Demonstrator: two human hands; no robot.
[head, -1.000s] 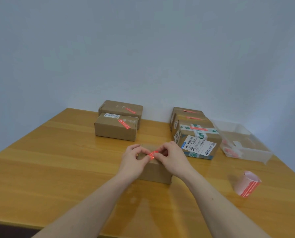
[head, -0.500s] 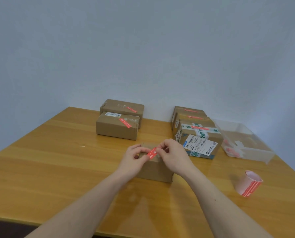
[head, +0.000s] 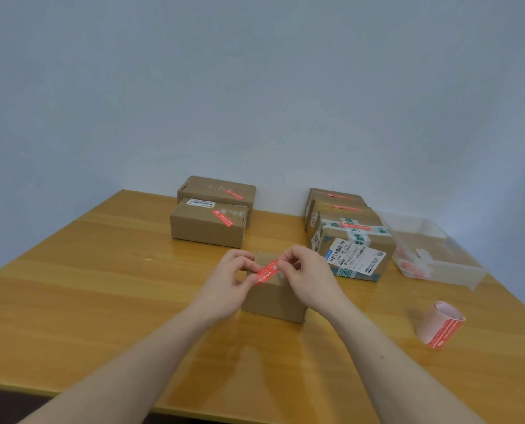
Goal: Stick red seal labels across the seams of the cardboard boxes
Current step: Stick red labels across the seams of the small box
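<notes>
A small plain cardboard box (head: 275, 298) stands on the wooden table (head: 102, 286) in front of me. A red seal label (head: 266, 272) is stretched slantwise just above the box's top. My left hand (head: 229, 286) pinches its lower left end and my right hand (head: 308, 276) pinches its upper right end. The hands hide most of the box top, so I cannot tell whether the label touches it.
Two boxes with red labels (head: 209, 223) sit at the back left, and a stack of labelled boxes (head: 350, 240) stands at the back right. A clear plastic tray (head: 432, 249) lies at the far right. A roll of red labels (head: 438, 327) stands near the right edge.
My hands have drawn apart, so more of the label shows and it is now stretched out over the box top.
</notes>
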